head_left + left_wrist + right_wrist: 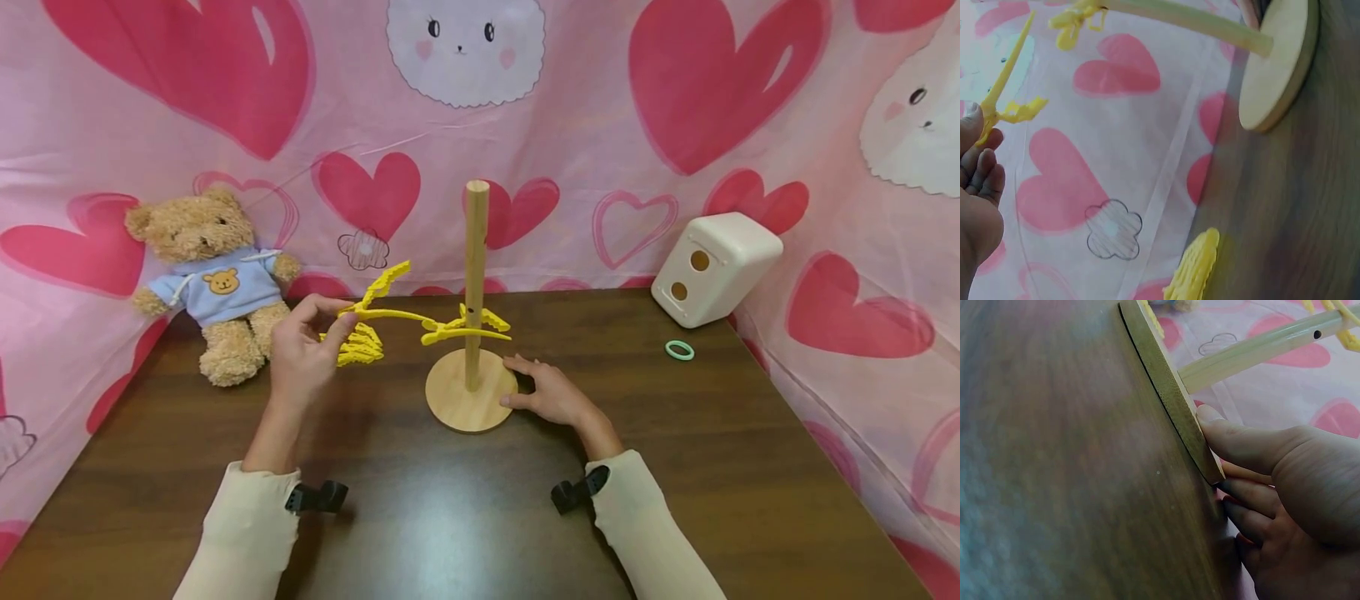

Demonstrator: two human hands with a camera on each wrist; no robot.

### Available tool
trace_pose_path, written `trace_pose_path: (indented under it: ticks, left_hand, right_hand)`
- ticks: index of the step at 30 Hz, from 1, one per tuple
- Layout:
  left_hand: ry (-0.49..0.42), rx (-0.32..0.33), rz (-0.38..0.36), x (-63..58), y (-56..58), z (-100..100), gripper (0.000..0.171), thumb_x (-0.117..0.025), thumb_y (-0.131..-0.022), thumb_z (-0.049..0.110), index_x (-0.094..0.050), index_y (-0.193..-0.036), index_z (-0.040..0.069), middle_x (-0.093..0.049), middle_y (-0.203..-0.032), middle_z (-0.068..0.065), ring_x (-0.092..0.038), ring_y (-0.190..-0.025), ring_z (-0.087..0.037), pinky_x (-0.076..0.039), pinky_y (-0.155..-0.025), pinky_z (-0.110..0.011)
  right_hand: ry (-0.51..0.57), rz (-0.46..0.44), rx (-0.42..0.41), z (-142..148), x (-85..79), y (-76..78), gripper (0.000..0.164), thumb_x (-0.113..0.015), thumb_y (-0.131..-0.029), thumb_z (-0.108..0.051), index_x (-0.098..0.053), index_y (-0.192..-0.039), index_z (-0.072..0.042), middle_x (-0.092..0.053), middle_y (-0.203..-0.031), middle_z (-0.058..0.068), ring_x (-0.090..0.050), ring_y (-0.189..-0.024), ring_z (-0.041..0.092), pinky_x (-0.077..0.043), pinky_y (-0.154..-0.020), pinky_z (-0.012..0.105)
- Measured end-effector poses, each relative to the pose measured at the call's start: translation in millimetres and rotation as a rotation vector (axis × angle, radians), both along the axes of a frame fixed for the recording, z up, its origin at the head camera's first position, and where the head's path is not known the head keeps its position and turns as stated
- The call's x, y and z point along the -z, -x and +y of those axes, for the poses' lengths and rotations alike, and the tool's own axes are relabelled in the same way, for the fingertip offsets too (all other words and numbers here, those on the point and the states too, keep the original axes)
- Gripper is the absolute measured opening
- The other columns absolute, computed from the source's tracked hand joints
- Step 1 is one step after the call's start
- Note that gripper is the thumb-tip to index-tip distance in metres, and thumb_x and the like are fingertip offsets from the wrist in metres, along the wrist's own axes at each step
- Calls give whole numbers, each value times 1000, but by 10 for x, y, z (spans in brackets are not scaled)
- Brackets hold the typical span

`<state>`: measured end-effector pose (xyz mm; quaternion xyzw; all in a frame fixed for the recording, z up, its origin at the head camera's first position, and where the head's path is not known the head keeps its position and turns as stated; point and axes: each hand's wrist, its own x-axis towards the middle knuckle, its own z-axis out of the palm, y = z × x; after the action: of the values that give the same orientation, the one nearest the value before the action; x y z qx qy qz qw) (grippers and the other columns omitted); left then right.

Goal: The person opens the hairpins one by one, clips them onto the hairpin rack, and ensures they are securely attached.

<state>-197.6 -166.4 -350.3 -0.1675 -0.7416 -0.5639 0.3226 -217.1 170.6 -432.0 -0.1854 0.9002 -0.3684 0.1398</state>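
My left hand (303,346) pinches a yellow alligator hair clip (393,314) at its hinge end between thumb and fingers. Its toothed arm and smooth arm are spread apart, the smooth one pointing right. Another yellow clip (447,333) sits across the upright pole (476,267) of a wooden stand, one arm in front and one behind. On the right edge of the stand's round base (457,400), my right hand (555,393) grips with the thumb on top. The right wrist view shows its fingers (1250,497) at the base's edge, low by the table.
Several more yellow clips (362,346) lie bunched on the table behind my left hand. A teddy bear (217,283) in a blue hoodie leans at the back left. At the back right are a white box (716,267) with two round holes and a mint-green ring (679,350).
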Motion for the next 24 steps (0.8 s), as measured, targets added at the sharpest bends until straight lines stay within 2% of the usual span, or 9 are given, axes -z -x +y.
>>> trace_pose_path:
  ticks: [3, 9, 12, 17, 24]
  left_hand:
    - [-25, 7, 3, -38, -17, 28, 10, -74, -87, -10, -72, -96, -11, -68, -83, 14, -56, -67, -7, -45, -60, -16]
    - [-15, 44, 31, -48, -13, 139, 11, -76, -84, -10, -75, -96, -8, -67, -80, 4, -53, -67, -9, -42, -57, -17]
    - [-38, 68, 38, -36, -10, 208, 12, -76, -83, -12, -76, -95, -9, -63, -79, -2, -52, -69, -10, -42, -59, -17]
    - [-101, 101, 41, -31, -5, 325, 13, -75, -82, -16, -74, -94, -13, -62, -80, -3, -52, -73, -11, -43, -62, -15]
    - [-87, 86, 4, -23, -11, 496, 12, -77, -84, -7, -76, -96, -8, -55, -78, -7, -50, -76, -11, -41, -64, -17]
  right_hand:
    - [-4, -1, 2, -5, -2, 2, 69, -75, -94, -29, -46, -152, -6, -35, -158, 19, -20, -149, 45, -19, -118, 60]
    - [-11, -6, 7, -9, -6, 1, 69, -75, -94, -29, -46, -152, -7, -35, -159, 18, -21, -149, 45, -20, -118, 59]
    - [-12, -3, 4, -9, -2, 1, 69, -75, -94, -29, -46, -152, -7, -35, -159, 18, -21, -149, 45, -20, -118, 59]
    - [-9, -5, 2, -5, 9, 1, 69, -74, -94, -30, -46, -152, -7, -34, -159, 18, -21, -148, 46, -20, -118, 59]
    - [-5, 0, 0, -1, 2, 9, 69, -75, -94, -29, -46, -152, -7, -34, -159, 19, -20, -148, 46, -20, -118, 59]
